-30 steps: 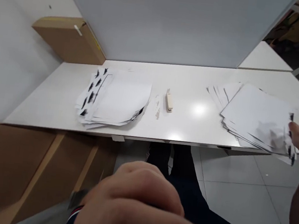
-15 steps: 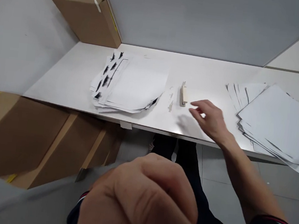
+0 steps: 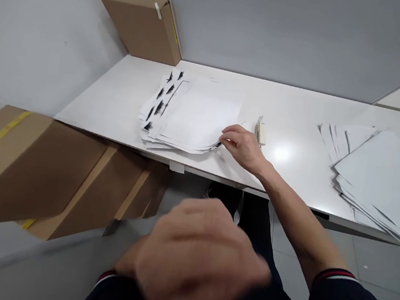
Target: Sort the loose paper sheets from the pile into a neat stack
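My right hand (image 3: 241,147) is at the near right corner of the left stack of paper sheets (image 3: 204,112), its thumb and fingers pinched on the lifted corner of a sheet. Black smudged prints mark the stack's left edge, and its sheets lie uneven. Just behind my right hand, a small cream stapler (image 3: 261,133) rests on the table, partly covered by the hand. My left hand (image 3: 202,256) is raised close to the camera, blurred, with its fingers curled in; whatever it may hold is hidden.
A second, fanned stack of sheets (image 3: 385,176) lies at the right of the white table (image 3: 294,112), overhanging its front edge. A cardboard box (image 3: 145,26) leans in the back left corner. Larger cardboard boxes (image 3: 57,167) stand at the lower left, beside the table's front edge.
My right hand has moved left, past the stapler, from above the bare table to the left stack's corner, and its fingers have closed. The view has shifted slightly; my left hand stays near the camera.
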The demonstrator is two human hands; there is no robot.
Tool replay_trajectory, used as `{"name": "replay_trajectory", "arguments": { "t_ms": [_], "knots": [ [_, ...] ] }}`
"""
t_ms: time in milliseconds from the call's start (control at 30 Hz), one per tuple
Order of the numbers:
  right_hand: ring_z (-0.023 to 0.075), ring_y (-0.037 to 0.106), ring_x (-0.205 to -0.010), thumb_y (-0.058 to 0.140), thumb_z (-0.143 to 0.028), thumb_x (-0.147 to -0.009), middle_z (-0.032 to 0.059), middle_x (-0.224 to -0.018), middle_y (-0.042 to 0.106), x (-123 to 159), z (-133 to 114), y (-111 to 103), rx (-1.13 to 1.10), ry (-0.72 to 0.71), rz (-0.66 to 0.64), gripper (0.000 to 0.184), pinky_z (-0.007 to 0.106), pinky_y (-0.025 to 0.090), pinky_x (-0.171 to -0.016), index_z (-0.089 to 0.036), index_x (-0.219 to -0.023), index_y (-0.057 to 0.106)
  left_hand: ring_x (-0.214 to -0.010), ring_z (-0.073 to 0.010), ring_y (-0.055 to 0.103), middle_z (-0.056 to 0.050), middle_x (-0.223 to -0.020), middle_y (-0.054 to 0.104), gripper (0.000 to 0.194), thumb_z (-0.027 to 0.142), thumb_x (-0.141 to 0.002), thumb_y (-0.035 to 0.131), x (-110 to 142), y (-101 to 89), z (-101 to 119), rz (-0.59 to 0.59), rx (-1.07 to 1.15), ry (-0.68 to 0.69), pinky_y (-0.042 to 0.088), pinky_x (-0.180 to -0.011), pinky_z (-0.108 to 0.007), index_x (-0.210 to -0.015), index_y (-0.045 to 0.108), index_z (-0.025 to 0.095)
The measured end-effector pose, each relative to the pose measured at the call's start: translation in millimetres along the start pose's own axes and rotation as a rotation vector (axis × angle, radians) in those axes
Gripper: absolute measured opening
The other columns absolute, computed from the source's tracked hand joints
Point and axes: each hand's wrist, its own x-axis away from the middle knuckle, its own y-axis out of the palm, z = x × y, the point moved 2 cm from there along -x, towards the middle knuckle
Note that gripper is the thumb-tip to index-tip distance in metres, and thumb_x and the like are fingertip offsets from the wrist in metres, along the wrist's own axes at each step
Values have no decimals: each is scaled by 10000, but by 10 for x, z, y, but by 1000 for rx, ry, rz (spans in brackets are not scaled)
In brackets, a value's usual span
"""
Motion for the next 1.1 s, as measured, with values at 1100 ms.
{"name": "replay_trajectory", "arguments": {
  "t_ms": [1100],
  "knots": [
    [195, 600, -695, 651, -428, -708, 26, -740, 622, 2179, 507, -1107, -276, 994, 283, 642, 336, 487, -651, -216, -1291, 487, -674, -131, 545, -3, -707, 623, 187, 324, -769, 511, -888, 515, -1582, -3, -92, -302, 411, -624, -226, -665, 588, 190]
  ]
}}
